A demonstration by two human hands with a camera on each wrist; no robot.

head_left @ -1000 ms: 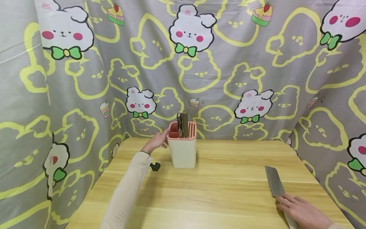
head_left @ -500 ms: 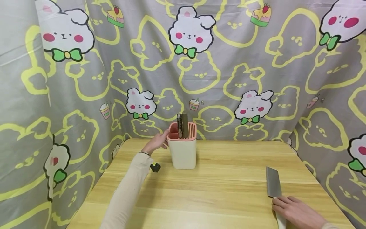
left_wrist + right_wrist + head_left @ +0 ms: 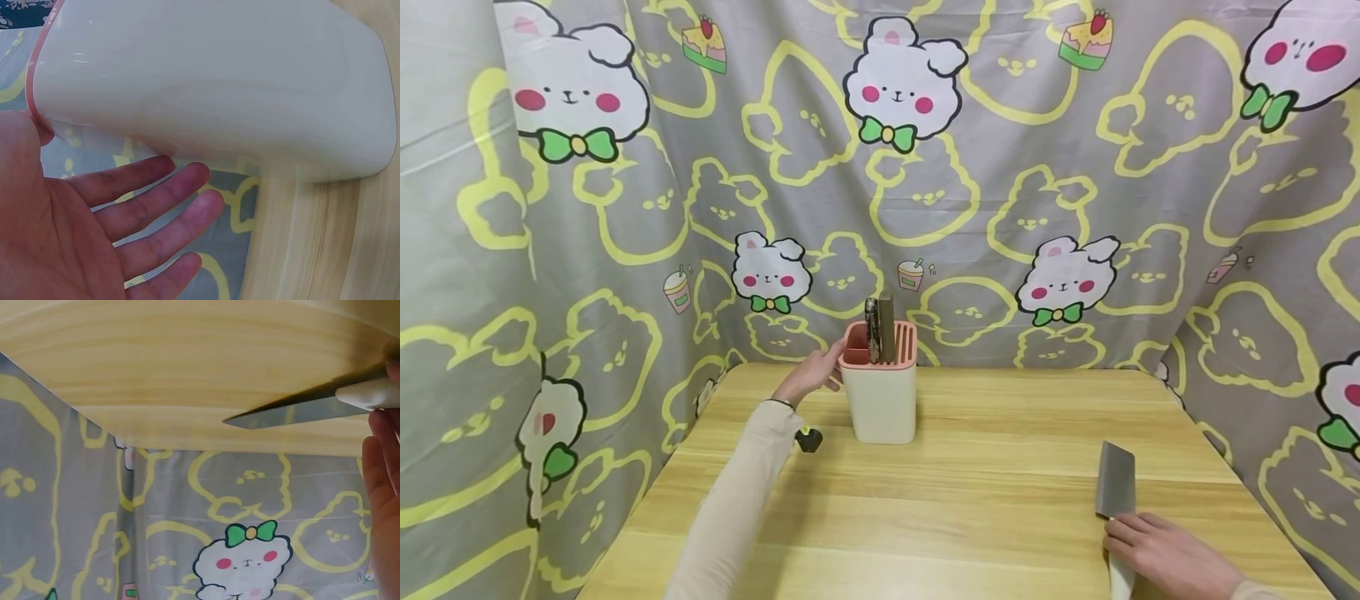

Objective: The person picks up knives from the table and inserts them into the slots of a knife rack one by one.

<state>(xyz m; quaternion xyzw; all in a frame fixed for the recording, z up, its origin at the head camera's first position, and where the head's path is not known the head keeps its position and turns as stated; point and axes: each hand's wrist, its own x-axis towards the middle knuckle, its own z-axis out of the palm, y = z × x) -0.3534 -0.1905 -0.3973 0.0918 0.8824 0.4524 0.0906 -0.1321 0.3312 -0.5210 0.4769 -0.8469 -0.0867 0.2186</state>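
A cream knife holder (image 3: 883,408) with a pink slotted top stands toward the back of the table. My left hand (image 3: 811,375) is at its left side, thumb against the rim. In the left wrist view, the fingers (image 3: 156,200) stretch out beside the holder's wall (image 3: 219,81), palm showing. A dark speckled handle (image 3: 872,329) and a grey-brown handle (image 3: 887,329) stick up from the holder. At the front right, my right hand (image 3: 1172,554) grips a cleaver (image 3: 1117,479) by its white handle, blade pointing away from me. The right wrist view shows the blade (image 3: 287,415) nearly edge-on above the wood.
The light wooden table (image 3: 970,500) ends at a grey cartoon-print curtain (image 3: 955,192) on the back and both sides. A small black object (image 3: 809,439) shows by my left sleeve. In the holder's top, an open compartment (image 3: 856,342) lies left of the slots.
My right hand has shifted slightly left. The cleaver has turned, its handle end swinging left and its blade now leaning slightly right. My left hand stays at the holder.
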